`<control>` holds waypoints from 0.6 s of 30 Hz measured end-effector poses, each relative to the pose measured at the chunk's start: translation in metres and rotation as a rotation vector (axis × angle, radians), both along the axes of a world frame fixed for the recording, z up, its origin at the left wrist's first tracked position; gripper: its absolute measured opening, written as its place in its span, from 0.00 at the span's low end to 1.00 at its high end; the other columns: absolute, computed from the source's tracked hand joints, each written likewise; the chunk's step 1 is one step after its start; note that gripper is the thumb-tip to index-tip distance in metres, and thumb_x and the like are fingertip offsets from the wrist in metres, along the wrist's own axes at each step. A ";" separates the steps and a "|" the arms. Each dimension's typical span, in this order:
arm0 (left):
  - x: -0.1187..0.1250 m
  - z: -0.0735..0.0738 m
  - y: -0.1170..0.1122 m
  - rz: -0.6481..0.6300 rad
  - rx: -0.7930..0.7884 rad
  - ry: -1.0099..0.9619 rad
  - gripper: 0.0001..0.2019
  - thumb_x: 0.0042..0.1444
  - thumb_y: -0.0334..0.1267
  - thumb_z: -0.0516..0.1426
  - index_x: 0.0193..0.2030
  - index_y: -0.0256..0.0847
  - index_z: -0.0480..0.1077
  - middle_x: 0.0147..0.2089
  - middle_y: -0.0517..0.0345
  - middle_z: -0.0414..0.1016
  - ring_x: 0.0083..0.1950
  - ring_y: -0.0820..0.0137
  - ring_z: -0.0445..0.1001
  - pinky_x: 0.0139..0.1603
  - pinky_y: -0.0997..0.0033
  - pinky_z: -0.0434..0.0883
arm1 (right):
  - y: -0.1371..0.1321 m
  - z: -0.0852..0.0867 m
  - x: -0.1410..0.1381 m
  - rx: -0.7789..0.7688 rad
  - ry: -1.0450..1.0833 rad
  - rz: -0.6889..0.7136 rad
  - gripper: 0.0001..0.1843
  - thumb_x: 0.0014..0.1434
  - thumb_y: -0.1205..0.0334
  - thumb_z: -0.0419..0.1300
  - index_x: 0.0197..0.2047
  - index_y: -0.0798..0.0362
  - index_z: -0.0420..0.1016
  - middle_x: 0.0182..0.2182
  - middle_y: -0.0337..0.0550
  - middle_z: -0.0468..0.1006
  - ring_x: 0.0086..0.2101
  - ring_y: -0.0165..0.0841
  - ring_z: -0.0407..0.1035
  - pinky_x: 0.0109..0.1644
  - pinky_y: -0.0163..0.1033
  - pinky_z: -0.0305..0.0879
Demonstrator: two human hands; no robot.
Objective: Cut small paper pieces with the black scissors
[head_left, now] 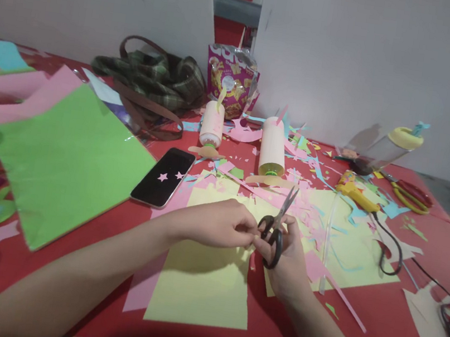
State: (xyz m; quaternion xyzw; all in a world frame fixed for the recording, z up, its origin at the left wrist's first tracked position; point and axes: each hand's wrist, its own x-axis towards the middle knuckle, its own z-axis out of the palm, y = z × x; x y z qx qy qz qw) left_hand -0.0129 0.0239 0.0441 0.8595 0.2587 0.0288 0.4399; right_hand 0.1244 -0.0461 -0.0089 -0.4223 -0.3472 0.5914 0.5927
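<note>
Right hand (288, 259) grips black-handled scissors (276, 229) above a flat yellow paper sheet (199, 286)

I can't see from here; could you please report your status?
Right hand gripping black scissors, blades pointing away. Left hand pinched shut at the handles, contents unclear. Yellow paper beneath; phone left, apart.

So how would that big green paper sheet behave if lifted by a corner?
The large green paper sheet would probably droop, since it looks thin and lies flat. It seems light, so a push would likely slide it across the red table. Its glossy highlight suggests a slippery surface.
</note>
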 end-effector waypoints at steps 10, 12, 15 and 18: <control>-0.002 0.002 0.002 -0.065 0.023 0.020 0.11 0.50 0.35 0.45 0.25 0.36 0.66 0.22 0.62 0.64 0.23 0.78 0.59 0.22 0.78 0.53 | 0.001 0.000 0.000 0.021 0.019 0.007 0.21 0.40 0.71 0.63 0.31 0.46 0.54 0.27 0.31 0.65 0.25 0.26 0.64 0.30 0.34 0.62; -0.003 0.004 0.002 -0.056 0.023 0.025 0.12 0.51 0.37 0.45 0.26 0.36 0.66 0.22 0.62 0.64 0.23 0.78 0.59 0.22 0.78 0.53 | 0.001 0.000 0.000 0.016 0.017 -0.010 0.21 0.40 0.71 0.63 0.31 0.46 0.55 0.26 0.31 0.65 0.25 0.25 0.64 0.30 0.33 0.62; -0.002 0.004 0.003 -0.028 0.023 0.022 0.13 0.52 0.39 0.45 0.27 0.36 0.66 0.24 0.61 0.64 0.23 0.77 0.59 0.22 0.78 0.53 | 0.001 0.000 0.000 0.015 0.017 -0.038 0.21 0.39 0.71 0.64 0.30 0.47 0.55 0.26 0.31 0.65 0.25 0.25 0.64 0.31 0.33 0.61; -0.002 0.001 0.004 -0.022 0.031 0.006 0.13 0.52 0.40 0.45 0.29 0.36 0.67 0.25 0.60 0.65 0.24 0.77 0.60 0.23 0.78 0.53 | 0.001 0.001 0.000 0.021 0.022 -0.048 0.21 0.38 0.71 0.64 0.30 0.47 0.55 0.26 0.30 0.65 0.25 0.25 0.63 0.31 0.32 0.60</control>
